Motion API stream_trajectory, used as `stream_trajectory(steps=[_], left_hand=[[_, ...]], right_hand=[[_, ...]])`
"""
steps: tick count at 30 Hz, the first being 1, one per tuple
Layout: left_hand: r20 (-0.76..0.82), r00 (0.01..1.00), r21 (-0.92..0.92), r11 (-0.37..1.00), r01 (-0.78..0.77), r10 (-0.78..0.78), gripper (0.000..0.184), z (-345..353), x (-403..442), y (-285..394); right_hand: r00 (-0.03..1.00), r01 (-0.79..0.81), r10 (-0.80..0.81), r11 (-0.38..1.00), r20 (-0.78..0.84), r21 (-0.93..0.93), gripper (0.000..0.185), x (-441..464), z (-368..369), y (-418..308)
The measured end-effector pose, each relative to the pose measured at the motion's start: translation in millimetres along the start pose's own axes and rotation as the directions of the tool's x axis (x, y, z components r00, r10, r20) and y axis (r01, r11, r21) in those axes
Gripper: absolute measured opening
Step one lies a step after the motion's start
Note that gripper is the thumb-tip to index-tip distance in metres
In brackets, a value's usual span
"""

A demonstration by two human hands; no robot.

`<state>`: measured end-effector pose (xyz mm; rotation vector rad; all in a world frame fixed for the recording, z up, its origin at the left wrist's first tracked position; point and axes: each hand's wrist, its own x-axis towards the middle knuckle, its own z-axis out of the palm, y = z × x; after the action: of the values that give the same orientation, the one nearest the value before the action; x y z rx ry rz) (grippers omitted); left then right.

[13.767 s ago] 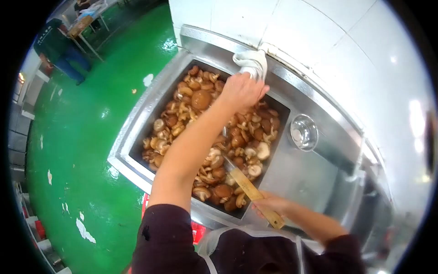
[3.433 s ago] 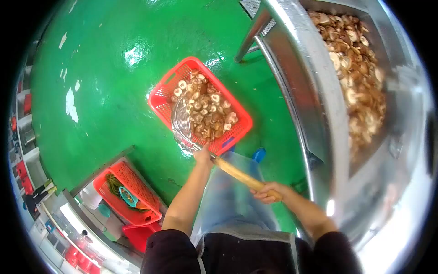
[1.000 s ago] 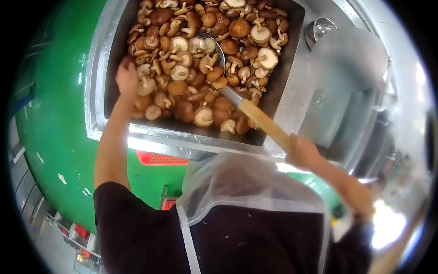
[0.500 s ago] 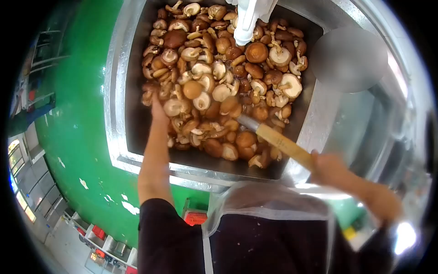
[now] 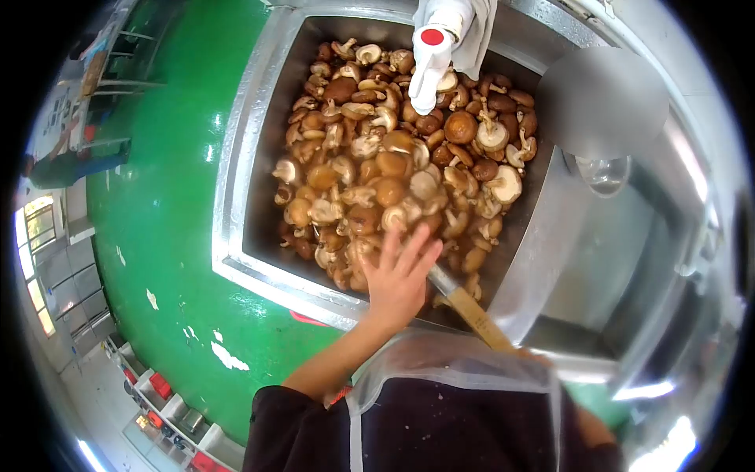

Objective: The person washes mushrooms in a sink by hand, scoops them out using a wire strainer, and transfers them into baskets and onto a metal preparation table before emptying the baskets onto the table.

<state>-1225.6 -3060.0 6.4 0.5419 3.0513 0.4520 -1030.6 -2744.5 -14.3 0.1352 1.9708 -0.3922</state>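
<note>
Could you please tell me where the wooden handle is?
In the head view, the wooden handle sits below and right of centre, just right of the left hand.

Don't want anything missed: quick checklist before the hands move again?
1. Left hand free: ok, open, fingers spread.
2. Right hand grip on the wooden handle: cannot tell, hand mostly hidden by the apron.
3. Tool head in sight: not ok, only the handle and metal neck show.
4. Mushrooms within the basin: ok, none seen over the rim.
5. Left hand apart from the white tap: ok, tap at the far side.
</note>
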Motion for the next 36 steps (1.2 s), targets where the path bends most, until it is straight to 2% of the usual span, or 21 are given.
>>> stream_trajectory(steps=[3,4,5,7,8,10,11,12,13,14,15,16,17,18,19,21,24,25,28,31,36], left_hand=[[-0.051,0.960,-0.535,0.819,0.205,-0.274,0.029,15.4,-18.5,-17.5],[-0.095,0.930,-0.540,0.804,0.251,-0.354,0.024,15.1,-17.1,-28.8],[0.004,0.846,-0.640,0.649,0.412,-0.533,0.020,10.6,-15.6,-37.1],[-0.059,0.849,-0.500,0.752,0.431,-0.525,0.022,9.1,-12.1,-68.9],[-0.118,0.900,-0.301,0.879,0.370,-0.420,0.023,-2.5,-8.7,-77.7],[-0.232,0.930,0.038,0.953,0.300,-0.283,0.024,-31.7,-6.9,-67.2],[-0.152,0.944,0.037,0.953,0.300,-0.292,0.021,-38.1,-18.3,-62.4],[-0.045,0.951,-0.194,0.937,0.292,-0.305,0.017,-25.8,-35.0,-58.5],[0.064,0.955,-0.413,0.863,0.290,-0.290,0.013,-10.0,-52.1,-52.9],[0.486,0.805,-0.553,0.593,0.585,-0.341,0.015,-6.0,-59.7,-39.5],[0.710,0.671,-0.530,0.466,0.708,-0.213,0.018,17.5,-72.9,-35.0],[0.752,0.654,-0.563,0.439,0.700,-0.081,0.021,20.7,-73.0,-21.1],[0.811,0.584,-0.578,0.097,0.810,-0.036,0.034,56.0,-83.8,-16.1],[0.867,0.497,-0.498,-0.070,0.864,-0.042,0.040,63.3,-68.8,-4.5],[0.861,0.505,-0.503,-0.234,0.832,-0.054,0.039,88.1,-66.9,-2.4],[0.897,0.423,-0.421,-0.543,0.727,-0.129,0.036,132.8,-65.7,8.8],[0.933,0.343,-0.250,-0.884,0.396,-0.111,0.029,139.9,-39.0,16.5],[0.871,0.487,-0.244,-0.918,0.313,-0.065,0.023,133.9,-36.2,13.3],[0.832,0.552,-0.208,-0.953,0.219,-0.055,0.018,178.6,-32.8,4.2],[0.848,0.505,-0.308,-0.924,0.227,-0.159,0.018,145.4,-28.4,20.1],[0.870,0.457,-0.316,-0.922,0.225,-0.186,0.022,90.8,-29.3,42.1]], right_hand=[[1.000,0.004,-0.003,0.999,-0.019,0.038,0.026,-2.8,15.5,-0.1],[1.000,0.005,-0.003,0.999,-0.025,0.050,0.026,-5.8,17.2,-2.1],[0.999,0.006,-0.004,0.998,-0.037,0.057,0.026,-7.6,18.6,-2.1],[0.998,0.007,-0.003,0.997,-0.056,0.078,0.027,-8.7,22.5,-4.5],[0.998,0.012,-0.007,0.996,-0.063,0.085,0.027,-9.7,24.2,-5.3],[0.997,0.019,-0.012,0.995,-0.079,0.095,0.027,-11.6,25.4,-4.3],[0.996,0.024,-0.015,0.995,-0.087,0.100,0.027,-12.6,25.8,-5.1],[0.995,0.027,-0.017,0.994,-0.100,0.104,0.027,-14.0,26.7,-5.0],[0.993,0.031,-0.019,0.994,-0.113,0.109,0.027,-14.8,27.7,-6.5],[0.992,0.033,-0.018,0.993,-0.127,0.116,0.027,-15.9,29.1,-7.0],[0.990,0.035,-0.020,0.993,-0.138,0.111,0.027,-16.2,29.8,-7.8],[0.988,0.041,-0.024,0.993,-0.150,0.110,0.027,-17.7,30.6,-8.7],[0.986,0.046,-0.028,0.993,-0.163,0.108,0.027,-18.0,31.2,-10.2],[0.985,0.048,-0.030,0.993,-0.172,0.106,0.028,-21.7,32.9,-9.8],[0.982,0.055,-0.035,0.993,-0.188,0.102,0.028,-22.8,36.3,-11.0],[0.976,0.064,-0.039,0.992,-0.213,0.109,0.028,-24.8,43.1,-15.5],[0.958,0.096,-0.060,0.989,-0.280,0.116,0.028,-29.4,47.6,-24.2],[0.944,0.128,-0.083,0.984,-0.318,0.125,0.029,-33.7,48.3,-28.7],[0.933,0.170,-0.115,0.976,-0.341,0.135,0.028,-26.6,59.0,-21.3],[0.940,0.098,-0.014,0.968,-0.342,0.231,0.028,-40.2,63.8,-20.3],[0.927,0.017,0.034,0.991,-0.373,0.134,0.027,-92.4,46.1,-34.2]])
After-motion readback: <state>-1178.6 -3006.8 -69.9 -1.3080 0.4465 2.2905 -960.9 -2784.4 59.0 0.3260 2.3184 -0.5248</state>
